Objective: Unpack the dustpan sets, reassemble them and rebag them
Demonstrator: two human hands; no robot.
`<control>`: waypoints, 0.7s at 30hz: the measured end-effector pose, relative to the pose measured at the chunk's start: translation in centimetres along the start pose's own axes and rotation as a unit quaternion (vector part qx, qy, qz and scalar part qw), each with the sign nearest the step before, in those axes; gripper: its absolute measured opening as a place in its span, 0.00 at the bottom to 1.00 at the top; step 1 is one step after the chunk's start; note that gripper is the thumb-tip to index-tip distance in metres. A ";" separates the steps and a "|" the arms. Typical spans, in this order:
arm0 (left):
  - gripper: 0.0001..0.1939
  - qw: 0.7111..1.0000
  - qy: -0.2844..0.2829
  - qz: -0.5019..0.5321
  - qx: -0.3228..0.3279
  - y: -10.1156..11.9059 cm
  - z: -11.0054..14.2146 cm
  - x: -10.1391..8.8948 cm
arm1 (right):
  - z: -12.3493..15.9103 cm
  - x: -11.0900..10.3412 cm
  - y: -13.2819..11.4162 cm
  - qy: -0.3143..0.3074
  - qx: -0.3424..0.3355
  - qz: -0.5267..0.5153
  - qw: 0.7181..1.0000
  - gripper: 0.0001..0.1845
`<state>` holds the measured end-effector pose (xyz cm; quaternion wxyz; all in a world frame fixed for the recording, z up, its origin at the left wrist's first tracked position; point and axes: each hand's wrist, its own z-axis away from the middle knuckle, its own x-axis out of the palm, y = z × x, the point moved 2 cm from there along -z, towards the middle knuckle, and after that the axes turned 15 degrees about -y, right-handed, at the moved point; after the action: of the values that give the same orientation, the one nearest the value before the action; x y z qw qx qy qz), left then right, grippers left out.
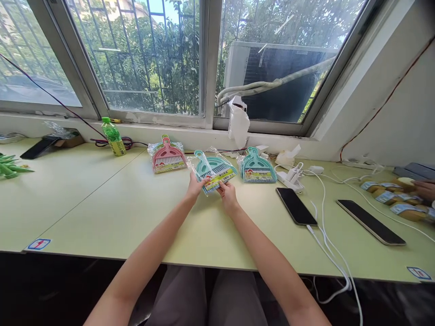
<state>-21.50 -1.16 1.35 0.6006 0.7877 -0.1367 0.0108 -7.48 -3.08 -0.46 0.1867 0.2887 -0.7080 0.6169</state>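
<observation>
Between my hands is a teal mini dustpan and brush set [215,164] in clear plastic wrap with a yellow printed label, tilted a little above the table. My left hand [195,184] is closed on its lower left edge. My right hand [227,194] grips the lower edge near the label's middle. Just left of it lies a pink wrapped dustpan set [167,156], with a hint of green at its handle. To the right another teal wrapped dustpan set [257,167] rests on the table.
A green-capped bottle [113,137] stands by the window wall. On the right lie a black phone [296,206] with a cable, a white power strip [290,178] and a second dark phone [370,222]. Another person's hand [424,189] touches wrapped brownish items [396,197] at far right.
</observation>
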 end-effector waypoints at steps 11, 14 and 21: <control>0.29 0.977 -0.067 0.175 -0.104 -2.4 1.4 2.9 | -0.2 -1.4 0.6 0.106 0.010 -0.011 0.994 0.06; 0.22 0.959 -0.121 0.216 -0.141 -2.3 1.8 3.7 | -0.3 -1.6 -0.1 0.113 -0.002 -0.003 0.994 0.05; 0.20 0.976 -0.095 0.171 -0.093 -1.3 1.3 3.7 | -0.4 -1.2 -1.7 0.073 -0.013 -0.015 0.997 0.07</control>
<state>-17.83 -2.83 0.43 0.6450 0.6907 -0.3260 0.0258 -5.50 -2.59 0.18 0.2508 0.2510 -0.6958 0.6245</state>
